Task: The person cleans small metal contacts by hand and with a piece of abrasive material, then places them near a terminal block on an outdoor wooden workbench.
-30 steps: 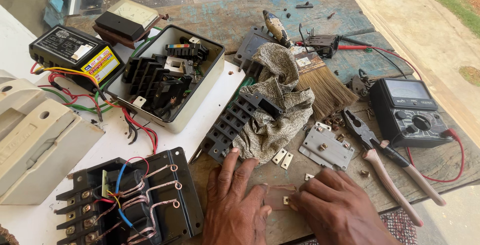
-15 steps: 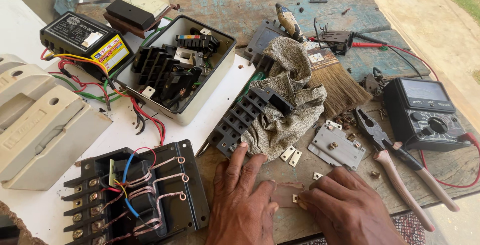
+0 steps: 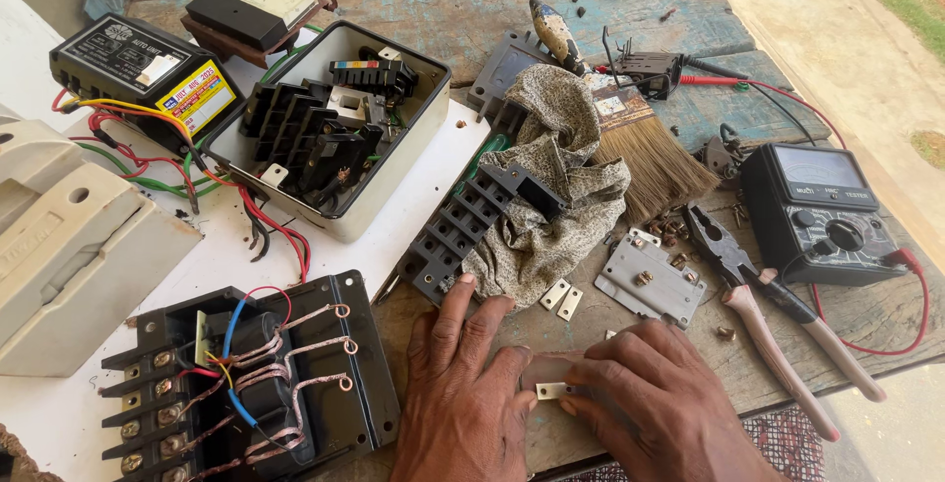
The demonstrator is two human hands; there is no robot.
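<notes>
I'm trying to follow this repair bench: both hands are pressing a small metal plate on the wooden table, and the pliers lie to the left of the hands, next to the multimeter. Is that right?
Not quite. The head view shows the pliers to the right of the hands, not the left. The rest holds: the left hand and right hand press a small metal plate on the wooden table, and the pliers lie beside the multimeter.

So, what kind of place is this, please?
Probably an outdoor electrical repair bench. An analog multimeter, pliers and an opened unit with wire coils lie on a worn wooden table. Bare ground lies beyond. Left hand and right hand touch a small metal plate.
</notes>
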